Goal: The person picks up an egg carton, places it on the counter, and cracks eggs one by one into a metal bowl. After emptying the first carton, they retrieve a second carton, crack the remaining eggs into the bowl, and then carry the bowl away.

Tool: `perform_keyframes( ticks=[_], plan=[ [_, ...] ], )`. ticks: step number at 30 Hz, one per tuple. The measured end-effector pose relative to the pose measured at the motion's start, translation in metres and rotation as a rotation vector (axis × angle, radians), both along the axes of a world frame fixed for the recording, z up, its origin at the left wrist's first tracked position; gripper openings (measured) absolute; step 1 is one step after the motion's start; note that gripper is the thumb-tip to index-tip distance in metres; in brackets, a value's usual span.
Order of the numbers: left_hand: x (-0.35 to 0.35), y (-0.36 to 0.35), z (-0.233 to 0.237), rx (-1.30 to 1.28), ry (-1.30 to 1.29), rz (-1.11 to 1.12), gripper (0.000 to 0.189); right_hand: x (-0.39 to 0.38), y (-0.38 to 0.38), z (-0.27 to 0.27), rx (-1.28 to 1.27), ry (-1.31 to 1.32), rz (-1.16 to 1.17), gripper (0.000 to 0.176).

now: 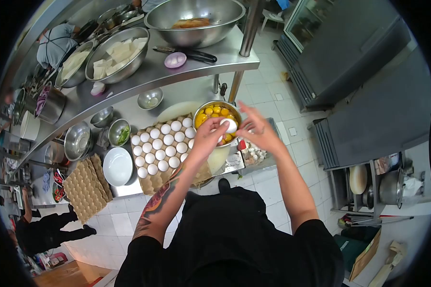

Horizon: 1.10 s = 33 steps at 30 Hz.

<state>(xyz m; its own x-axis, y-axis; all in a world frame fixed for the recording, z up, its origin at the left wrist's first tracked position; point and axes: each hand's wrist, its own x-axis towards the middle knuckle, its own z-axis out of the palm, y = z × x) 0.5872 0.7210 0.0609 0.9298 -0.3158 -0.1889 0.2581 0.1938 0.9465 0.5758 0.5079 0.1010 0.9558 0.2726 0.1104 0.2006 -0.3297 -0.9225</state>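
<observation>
Over a metal bowl (197, 115) of yellow yolks, my left hand (209, 134) holds a white egg (230, 126) in its fingers. My right hand (258, 130) is just right of the egg, its fingers spread and slightly blurred. Whether its thumb touches the egg is hard to tell. Left of the bowl lies a cardboard tray (148, 185) with many white eggs, partly behind my left forearm. White shells (256, 155) are heaped below my right hand, beside the bowl.
A steel shelf (177, 79) crosses above the counter, bearing large bowls (194, 36) and a knife (201, 56). Empty egg trays (86, 184), a white bowl (118, 166) and a bowl of greens (123, 135) are at left. Another person (48, 229) stands at lower left.
</observation>
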Motion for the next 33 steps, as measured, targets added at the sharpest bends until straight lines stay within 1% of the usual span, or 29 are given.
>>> perform_keyframes(
  ticks=[1, 3, 4, 5, 7, 8, 10, 11, 13, 14, 15, 17, 18, 19, 21, 22, 23, 24, 25, 26, 27, 28, 30, 31, 32, 33],
  plan=[
    [0.002, -0.007, 0.004, 0.065, -0.031, 0.013, 0.043, 0.003, 0.006, -0.002, 0.003, 0.001, -0.004, 0.06],
    [0.003, -0.008, 0.007, 0.059, -0.056, -0.001, 0.043, 0.018, 0.01, -0.012, -0.062, -0.164, 0.178, 0.056],
    [0.0, -0.005, 0.01, 0.072, -0.036, 0.043, 0.043, 0.029, 0.006, -0.025, 0.152, -0.023, 0.127, 0.049],
    [-0.002, -0.001, 0.011, 0.085, -0.018, 0.092, 0.044, 0.044, 0.001, -0.03, 0.151, -0.026, 0.133, 0.049],
    [-0.005, 0.014, 0.008, 0.048, -0.011, 0.128, 0.043, 0.072, -0.007, -0.037, 0.473, 0.17, -0.36, 0.04],
    [-0.009, 0.023, 0.005, 0.009, -0.002, 0.159, 0.043, 0.087, -0.003, -0.043, 0.473, 0.174, -0.357, 0.04],
    [-0.017, 0.037, -0.004, -0.019, 0.016, 0.173, 0.042, 0.107, 0.008, -0.055, 0.716, 0.105, -0.555, 0.036],
    [-0.02, 0.044, -0.007, -0.046, 0.027, 0.181, 0.042, 0.108, 0.008, -0.059, 0.716, 0.103, -0.554, 0.036],
    [-0.035, 0.063, -0.007, -0.047, 0.03, 0.188, 0.041, 0.106, 0.008, -0.061, 0.893, 0.358, -0.304, 0.035],
    [-0.04, 0.072, -0.007, -0.052, 0.038, 0.2, 0.041, 0.095, 0.009, -0.045, 1.05, 0.377, -0.391, 0.033],
    [-0.044, 0.081, -0.008, -0.056, 0.039, 0.21, 0.041, 0.09, 0.005, -0.047, 1.043, 0.382, -0.383, 0.033],
    [-0.055, 0.099, -0.01, -0.107, 0.084, 0.281, 0.041, 0.074, 0.002, -0.05, 0.966, 0.284, -0.273, 0.033],
    [-0.057, 0.103, -0.01, -0.142, 0.116, 0.303, 0.04, 0.066, 0.011, -0.047, 0.792, 0.311, -0.271, 0.028],
    [-0.058, 0.105, -0.012, -0.143, 0.115, 0.301, 0.04, 0.062, 0.019, -0.05, 0.791, 0.309, -0.273, 0.028],
    [-0.057, 0.107, -0.016, -0.362, 0.233, 0.38, 0.039, 0.059, 0.031, -0.06, 0.094, -0.01, -0.238, 0.027],
    [-0.058, 0.107, -0.015, -0.364, 0.232, 0.377, 0.039, 0.063, 0.035, -0.067, 0.088, -0.111, -0.23, 0.032],
    [-0.057, 0.104, -0.01, -0.477, 0.331, 0.387, 0.039, 0.062, 0.04, -0.063, 0.086, -0.114, -0.23, 0.032],
    [-0.058, 0.103, -0.006, -0.59, 0.43, 0.395, 0.039, 0.059, 0.046, -0.053, -0.085, -0.182, -0.2, 0.032],
    [-0.059, 0.104, -0.006, -0.591, 0.431, 0.395, 0.039, 0.055, 0.051, -0.044, -0.255, -0.247, -0.168, 0.032],
    [-0.061, 0.105, -0.006, -0.64, 0.442, 0.341, 0.039, 0.051, 0.058, -0.035, -0.257, -0.244, -0.169, 0.032],
    [-0.062, 0.105, -0.006, -0.688, 0.452, 0.286, 0.04, 0.047, 0.064, -0.026, -0.521, -0.25, -0.144, 0.032],
    [-0.062, 0.105, -0.009, -0.689, 0.453, 0.285, 0.04, 0.044, 0.069, -0.017, -0.785, -0.255, -0.116, 0.032],
    [-0.059, 0.102, -0.012, -0.713, 0.384, 0.192, 0.039, 0.039, 0.074, -0.002, -0.828, -0.248, -0.123, 0.033],
    [-0.059, 0.099, -0.012, -0.713, 0.385, 0.193, 0.039, 0.037, 0.075, 0.004, -0.869, -0.243, -0.13, 0.034],
    [-0.059, 0.091, -0.005, -0.642, 0.348, 0.216, 0.04, 0.036, 0.072, 0.008, -0.87, -0.243, -0.128, 0.034],
    [-0.059, 0.085, 0.0, -0.569, 0.313, 0.24, 0.041, 0.033, 0.063, 0.012, -0.678, -0.337, -0.204, 0.034]
  ],
)
